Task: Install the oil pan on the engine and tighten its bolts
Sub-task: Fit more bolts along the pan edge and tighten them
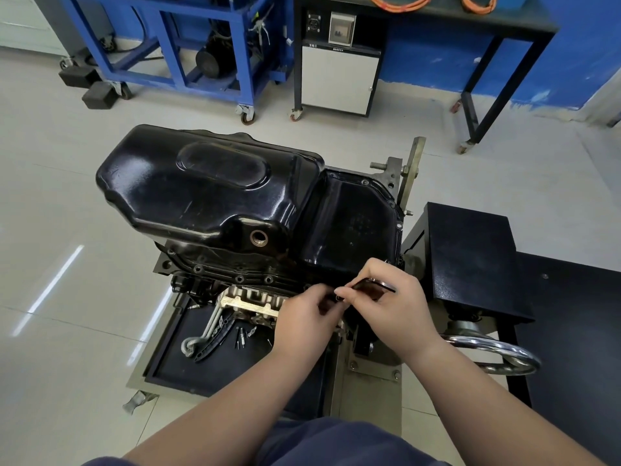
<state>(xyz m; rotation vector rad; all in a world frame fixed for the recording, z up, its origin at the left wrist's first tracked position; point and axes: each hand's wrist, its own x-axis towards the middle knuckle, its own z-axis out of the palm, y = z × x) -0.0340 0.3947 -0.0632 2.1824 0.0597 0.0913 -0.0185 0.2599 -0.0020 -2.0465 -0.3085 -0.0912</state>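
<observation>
A glossy black oil pan (pixel 208 190) sits on top of the upturned engine (pixel 248 302), its flange lined with bolts along the near edge. A round threaded drain hole (pixel 259 237) faces me. My right hand (pixel 393 307) grips a dark ratchet-like tool (pixel 373 285) at the near right flange. My left hand (pixel 304 317) is beside it, fingers curled at the tool's tip, pinching something small that I cannot make out.
The engine stands on a stand with a black tray (pixel 215 361) holding loose bolts (pixel 243 336) and a chain guide. A chrome handwheel (pixel 494 351) and black box (pixel 470 253) are to the right. Blue carts and a black table stand at the back.
</observation>
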